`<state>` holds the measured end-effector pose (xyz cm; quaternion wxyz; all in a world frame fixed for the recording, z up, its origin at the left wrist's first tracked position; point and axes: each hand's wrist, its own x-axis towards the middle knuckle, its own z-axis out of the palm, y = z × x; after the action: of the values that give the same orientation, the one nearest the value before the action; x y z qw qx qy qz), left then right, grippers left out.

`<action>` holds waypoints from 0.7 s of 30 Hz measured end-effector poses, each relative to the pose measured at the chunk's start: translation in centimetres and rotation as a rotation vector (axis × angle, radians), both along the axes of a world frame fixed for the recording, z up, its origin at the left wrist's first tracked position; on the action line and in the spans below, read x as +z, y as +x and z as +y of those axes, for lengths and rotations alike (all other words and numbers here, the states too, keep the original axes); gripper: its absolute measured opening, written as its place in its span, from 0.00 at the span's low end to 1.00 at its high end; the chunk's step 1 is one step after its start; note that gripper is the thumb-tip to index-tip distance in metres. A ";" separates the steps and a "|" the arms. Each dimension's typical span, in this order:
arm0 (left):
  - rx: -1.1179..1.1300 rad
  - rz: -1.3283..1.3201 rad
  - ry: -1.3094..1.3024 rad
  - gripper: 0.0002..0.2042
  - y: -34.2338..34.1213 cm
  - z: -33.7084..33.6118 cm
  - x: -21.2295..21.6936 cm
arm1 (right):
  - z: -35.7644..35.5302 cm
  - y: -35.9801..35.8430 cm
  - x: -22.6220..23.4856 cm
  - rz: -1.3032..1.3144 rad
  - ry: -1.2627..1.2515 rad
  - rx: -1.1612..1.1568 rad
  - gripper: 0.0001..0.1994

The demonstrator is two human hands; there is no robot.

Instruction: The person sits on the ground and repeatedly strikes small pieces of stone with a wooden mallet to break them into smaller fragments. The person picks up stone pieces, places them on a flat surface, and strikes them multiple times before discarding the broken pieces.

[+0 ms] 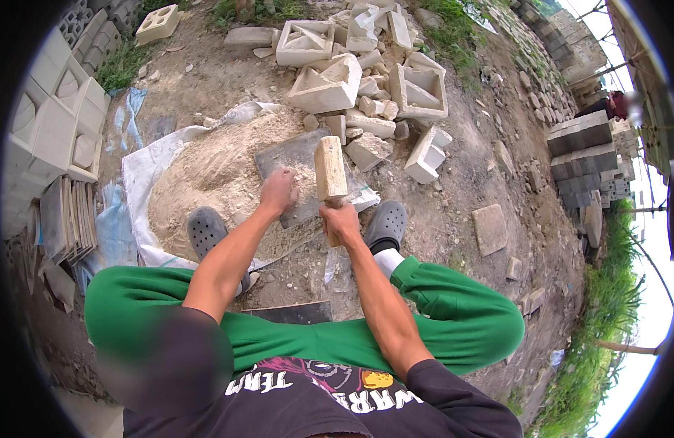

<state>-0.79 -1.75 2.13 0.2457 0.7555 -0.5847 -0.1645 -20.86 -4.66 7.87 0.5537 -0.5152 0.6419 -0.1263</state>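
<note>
In my right hand (pixel 341 223) is the handle of a wooden mallet, its blocky pale head (pixel 330 169) raised toward the far side, above the right part of a dark flat slab (pixel 267 162). My left hand (pixel 280 191) rests low over the slab, just left of the mallet head. Its fingers are curled in, and whatever they may hold is hidden. Pale crumbs and dust lie on the slab around the fingers. Beside it, a heap of sandy, crushed material (pixel 198 171) covers a white sack (pixel 141 164) spread on the ground.
Broken pale blocks (pixel 326 84) are piled beyond the slab. A stone piece (pixel 490 228) lies to the right. Stacked blocks (pixel 63 109) and thin boards (pixel 63 219) stand at left. Grey blocks (pixel 581 150) are stacked at far right, near another person (pixel 616 106). My clogs (pixel 387 223) flank the slab.
</note>
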 end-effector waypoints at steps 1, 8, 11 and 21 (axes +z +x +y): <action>0.032 -0.006 -0.041 0.15 0.0 0.3 -0.3 | -0.2 0.6 0.6 -0.031 -0.041 0.029 0.11; 0.030 -0.055 0.068 0.13 -0.2 0.7 0.5 | -0.4 2.4 0.4 0.103 -0.154 0.216 0.11; 0.106 -0.017 0.049 0.11 -0.6 0.8 0.5 | -0.3 1.8 -1.2 0.147 0.024 0.203 0.11; 0.195 0.036 0.061 0.07 -0.5 0.3 -0.3 | -2.1 3.3 2.4 0.011 -0.169 0.176 0.09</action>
<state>-1.30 -1.50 1.86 0.2478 0.8128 -0.4986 -0.1710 -17.55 -6.79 10.29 0.5139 -0.6149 0.5843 -0.1281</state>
